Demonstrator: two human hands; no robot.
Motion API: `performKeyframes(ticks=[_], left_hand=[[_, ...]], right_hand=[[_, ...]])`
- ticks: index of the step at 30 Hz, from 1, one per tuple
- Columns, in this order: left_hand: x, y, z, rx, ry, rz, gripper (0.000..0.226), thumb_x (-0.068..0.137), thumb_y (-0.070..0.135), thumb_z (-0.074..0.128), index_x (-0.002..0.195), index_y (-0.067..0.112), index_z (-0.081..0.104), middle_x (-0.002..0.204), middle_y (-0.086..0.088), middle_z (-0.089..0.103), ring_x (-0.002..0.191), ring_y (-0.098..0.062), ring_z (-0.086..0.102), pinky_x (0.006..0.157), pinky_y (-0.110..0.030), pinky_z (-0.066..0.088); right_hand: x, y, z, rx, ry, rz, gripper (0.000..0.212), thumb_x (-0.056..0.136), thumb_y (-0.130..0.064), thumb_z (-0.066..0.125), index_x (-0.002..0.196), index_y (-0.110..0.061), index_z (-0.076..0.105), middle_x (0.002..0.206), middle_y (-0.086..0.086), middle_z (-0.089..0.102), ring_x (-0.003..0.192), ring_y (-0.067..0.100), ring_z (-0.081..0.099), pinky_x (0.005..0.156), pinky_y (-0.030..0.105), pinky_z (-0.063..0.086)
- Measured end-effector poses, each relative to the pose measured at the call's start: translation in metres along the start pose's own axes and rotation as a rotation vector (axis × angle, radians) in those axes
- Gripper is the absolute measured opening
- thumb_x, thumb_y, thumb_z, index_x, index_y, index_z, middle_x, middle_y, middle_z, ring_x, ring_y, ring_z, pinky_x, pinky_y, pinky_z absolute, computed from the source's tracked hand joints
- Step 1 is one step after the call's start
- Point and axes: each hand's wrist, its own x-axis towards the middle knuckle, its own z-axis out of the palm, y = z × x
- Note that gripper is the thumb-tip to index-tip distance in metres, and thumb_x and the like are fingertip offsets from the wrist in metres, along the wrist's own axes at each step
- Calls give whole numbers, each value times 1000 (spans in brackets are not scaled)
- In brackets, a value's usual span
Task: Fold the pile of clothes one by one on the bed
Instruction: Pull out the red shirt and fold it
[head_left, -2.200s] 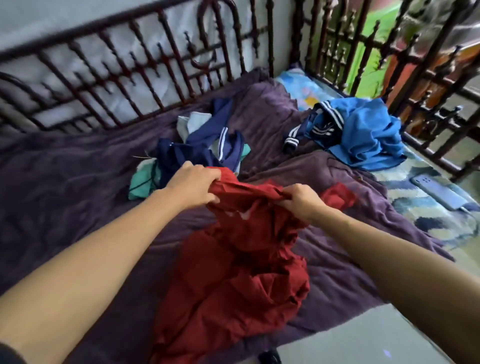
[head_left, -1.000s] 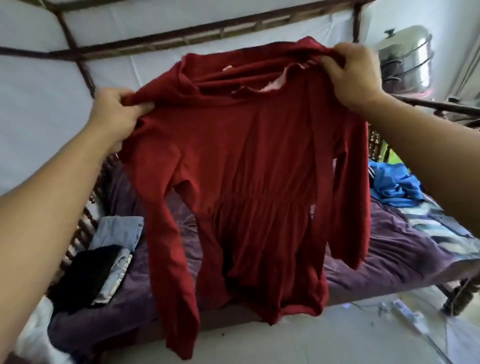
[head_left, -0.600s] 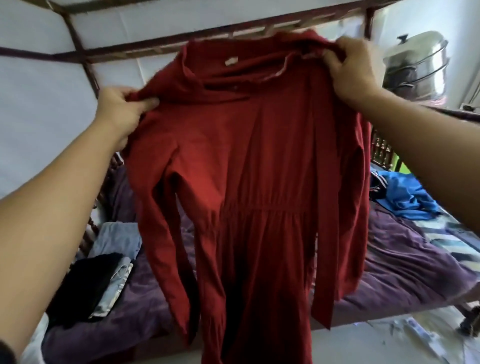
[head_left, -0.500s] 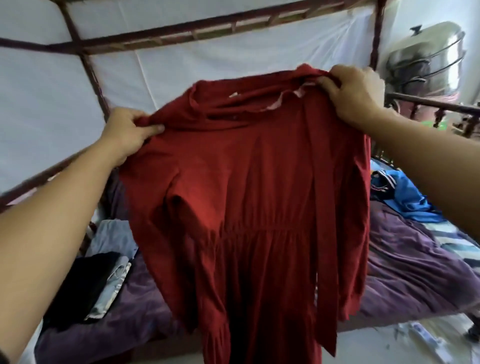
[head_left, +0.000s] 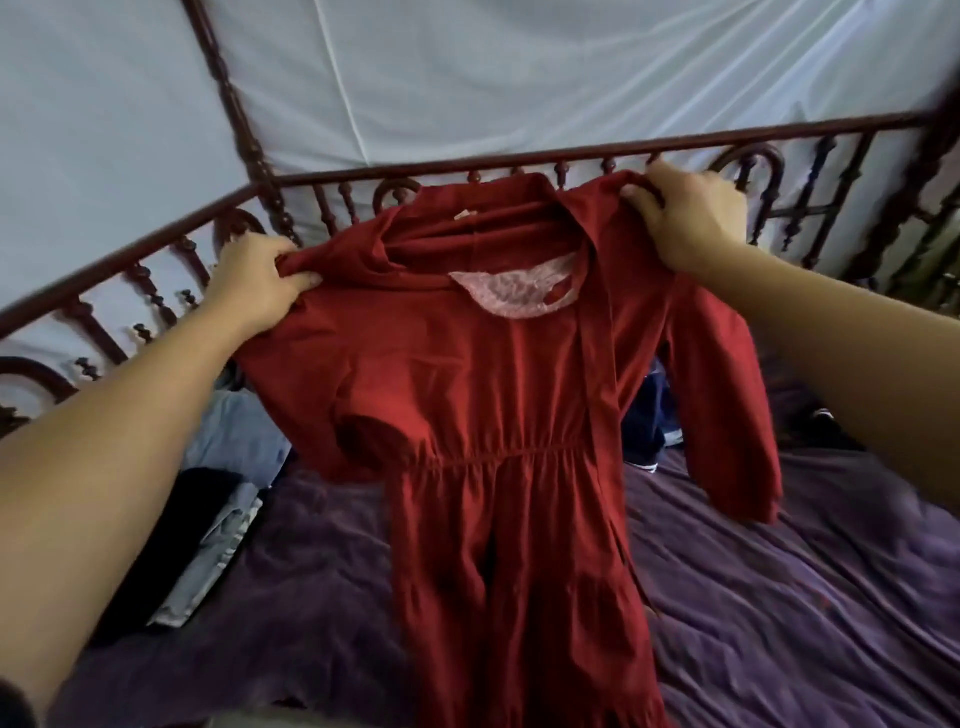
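Both shoulders of red dress (head_left: 467, 389) pinched in curled fingers (head_left: 641, 195) — left hand (head_left: 257, 283), right hand (head_left: 685, 218) — skirt over bed (head_left: 779, 597)

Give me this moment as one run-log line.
item: red dress | left hand: grips one shoulder | right hand: grips other shoulder | state: held up spread over purple bedspread, unfolded
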Motion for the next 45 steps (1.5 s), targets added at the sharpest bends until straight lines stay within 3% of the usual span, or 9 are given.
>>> performKeyframes(ticks=[8, 16, 22, 27, 33, 36, 39, 42, 45], left_hand=[[33, -100, 142, -32, -242, -274, 16, 79, 29, 74, 72, 27, 60, 85, -11, 67, 86, -32, 64, 78, -42, 52], [48, -180, 307, -8, -524, -421, 9, 84, 31, 69, 86, 22, 66, 91, -7, 67, 92, -30, 63, 73, -33, 47], [73, -213, 413, 39, -499, -536, 16, 84, 34, 68, 91, 20, 66, 101, -12, 67, 100, -35, 61, 80, -39, 47], [111, -238, 489, 40, -364, -654, 40, 86, 34, 65, 121, 18, 58, 125, -15, 59, 118, -36, 53, 96, -44, 44], [52, -205, 527, 184, -303, -168, 35, 80, 16, 64, 115, 16, 59, 116, -16, 53, 108, -39, 49, 88, -47, 41], [-9, -172, 551, 134, -589, 74, 36, 79, 18, 65, 114, 20, 62, 117, -11, 54, 106, -35, 52, 86, -46, 45], [-59, -151, 580, 234, -927, 133, 58, 90, 32, 57, 144, 26, 37, 150, -12, 29, 134, -31, 33, 104, -41, 35], [-75, -144, 601, 349, -1086, 98, 70, 94, 36, 52, 152, 28, 13, 159, -13, 5, 146, -31, 11, 113, -41, 25], [-71, -142, 608, 365, -1157, 55, 71, 94, 35, 53, 152, 29, 13, 159, -11, 2, 146, -30, 9, 113, -43, 25]], right_hand=[[-2, 7, 173, -29, -332, 95, 33, 97, -44, 44, 111, -17, 56, 110, 20, 63, 100, 43, 58, 71, 41, 39], [-50, 33, 347, -130, -642, 320, 26, 94, -36, 52, 112, -19, 58, 107, 16, 66, 100, 38, 58, 78, 41, 41], [-54, 58, 456, -310, -698, 377, 32, 90, -40, 53, 110, -16, 62, 110, 16, 65, 106, 37, 55, 80, 38, 40], [-22, 63, 543, -48, -618, 537, 32, 89, -32, 56, 118, -18, 59, 117, 19, 63, 110, 40, 57, 88, 40, 45], [-90, 85, 567, 193, -580, 571, 51, 87, -14, 55, 137, -10, 43, 130, 19, 52, 116, 38, 51, 95, 39, 39], [-158, 129, 552, 171, -464, 978, 50, 88, -13, 53, 137, -6, 44, 134, 22, 50, 122, 37, 48, 100, 38, 36], [-215, 160, 549, 116, -666, 1272, 62, 86, -34, 65, 135, -3, 43, 131, 26, 52, 119, 40, 51, 97, 42, 40], [-230, 161, 566, 139, -759, 1128, 61, 77, -49, 71, 125, -14, 57, 122, 19, 58, 112, 36, 54, 91, 41, 45], [-210, 171, 576, 174, -658, 1004, 32, 79, -29, 69, 108, -16, 69, 109, 13, 69, 101, 31, 62, 83, 38, 48]])
